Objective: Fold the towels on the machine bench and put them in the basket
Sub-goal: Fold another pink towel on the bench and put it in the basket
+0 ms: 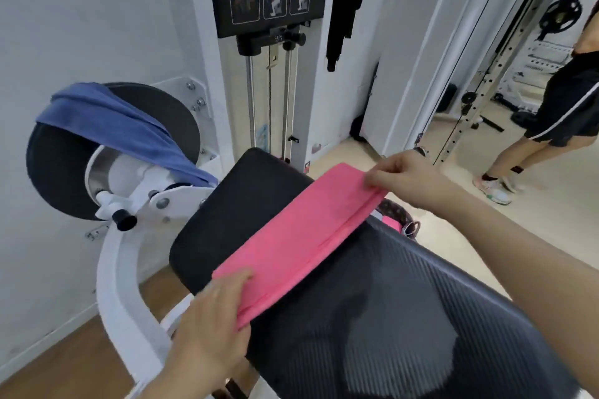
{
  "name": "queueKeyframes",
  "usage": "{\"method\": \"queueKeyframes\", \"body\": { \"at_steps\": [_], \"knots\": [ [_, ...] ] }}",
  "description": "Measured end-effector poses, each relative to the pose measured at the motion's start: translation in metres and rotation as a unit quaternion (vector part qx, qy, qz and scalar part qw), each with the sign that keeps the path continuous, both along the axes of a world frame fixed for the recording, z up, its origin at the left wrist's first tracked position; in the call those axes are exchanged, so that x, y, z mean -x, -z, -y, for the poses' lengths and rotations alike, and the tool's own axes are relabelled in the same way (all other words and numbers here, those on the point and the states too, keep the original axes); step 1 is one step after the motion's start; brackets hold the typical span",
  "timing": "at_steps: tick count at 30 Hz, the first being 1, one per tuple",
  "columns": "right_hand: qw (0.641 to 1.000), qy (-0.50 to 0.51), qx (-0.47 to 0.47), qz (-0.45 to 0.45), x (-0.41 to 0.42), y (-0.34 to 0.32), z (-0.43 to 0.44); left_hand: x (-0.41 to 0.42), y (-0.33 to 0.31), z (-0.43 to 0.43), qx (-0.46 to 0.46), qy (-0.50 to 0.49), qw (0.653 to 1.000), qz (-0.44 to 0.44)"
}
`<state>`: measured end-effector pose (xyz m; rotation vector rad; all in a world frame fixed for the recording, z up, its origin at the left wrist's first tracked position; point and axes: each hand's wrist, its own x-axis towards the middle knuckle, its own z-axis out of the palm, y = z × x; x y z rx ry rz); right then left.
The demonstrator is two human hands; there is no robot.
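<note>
One pink towel [301,236], stretched between left grip [210,317], right grip [408,178]

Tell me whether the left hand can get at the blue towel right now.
Probably yes. The blue towel hangs over the disc on the left, with nothing between it and the left hand. That hand holds the pink towel though, so it must let go first.

White walls [81,26] meet a wood floor [64,359]; a steel rack [479,81] and a bystander [570,100] stand right.
</note>
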<state>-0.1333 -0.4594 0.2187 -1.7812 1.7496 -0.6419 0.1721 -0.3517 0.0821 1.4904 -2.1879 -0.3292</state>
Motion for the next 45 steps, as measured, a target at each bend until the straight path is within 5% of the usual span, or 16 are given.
{"method": "queueKeyframes", "body": {
  "at_steps": [3, 11, 17, 21, 24, 27, 30, 39, 42, 45],
  "knots": [
    [0.986, -0.055, 0.021, -0.159, 0.004, 0.05, -0.017, 0.025, 0.064, -0.041, -0.07, 0.002, 0.992, 0.103],
    [0.968, -0.138, 0.081, -0.192, 0.015, 0.076, -0.044, 0.059, 0.077, -0.077, -0.111, 0.018, 0.977, 0.183],
    [0.959, -0.148, 0.017, -0.242, 0.025, 0.078, -0.063, 0.057, 0.075, -0.088, -0.12, 0.016, 0.97, 0.211],
    [0.956, -0.118, -0.009, -0.267, 0.011, 0.068, -0.058, 0.057, 0.066, -0.092, -0.17, 0.049, 0.97, 0.169],
    [0.95, -0.061, 0.036, -0.304, -0.004, 0.066, -0.046, 0.056, 0.063, -0.093, -0.226, 0.037, 0.974, 0.007],
    [0.966, -0.008, 0.035, -0.256, -0.013, 0.066, -0.028, 0.048, 0.061, -0.086, -0.184, -0.033, 0.98, -0.07],
    [0.984, 0.011, -0.003, -0.178, -0.022, 0.065, -0.011, 0.051, 0.062, -0.074, -0.094, -0.069, 0.993, -0.027],
    [0.993, 0.062, -0.074, -0.062, -0.03, 0.075, 0.017, 0.101, 0.036, -0.034, -0.128, 0.011, 0.986, 0.101],
    [0.991, 0.071, -0.054, -0.097, -0.03, 0.077, 0.012, 0.102, 0.035, -0.032, -0.141, 0.024, 0.983, 0.116],
    [0.976, 0.053, 0.072, -0.198, -0.042, 0.076, -0.003, 0.1, 0.031, -0.029, -0.15, 0.035, 0.98, 0.124]
  ]
}}
